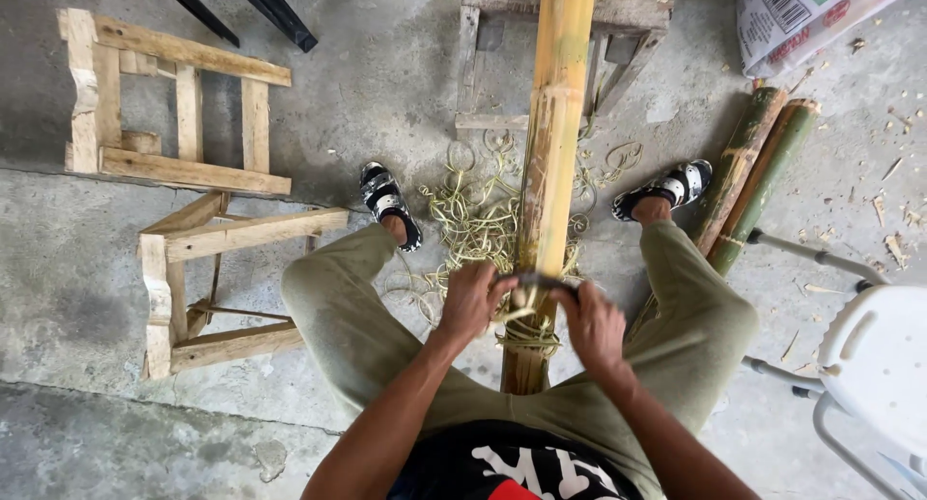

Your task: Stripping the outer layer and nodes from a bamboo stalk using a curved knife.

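Both hands, left hand (473, 299) and right hand (591, 324), curl their fingers tight on a dark blade (541, 283) across a yellow-green bamboo pole (552, 152) between the knees, running toward 12 o'clock over pale shavings (473, 220). Far off at 1 o'clock lies a white sack (801, 17), red-and-green printed.

We grip a dark blade (541, 283) across a long bamboo pole (555, 152) with our left hand (473, 302) and right hand (591, 324). Ahead of the grip, the pole runs away from us, with a tangle of pale shavings (478, 220) crowding the floor on both sides of it. Our knees hem the grip in closely left and right. Beyond the left knee stand two wooden frames (193, 239), with bare concrete floor (68, 239) around them. Beyond the right knee lie two green bamboo lengths (758, 172) and a white plastic chair (874, 355). Above the grip, the air is open.
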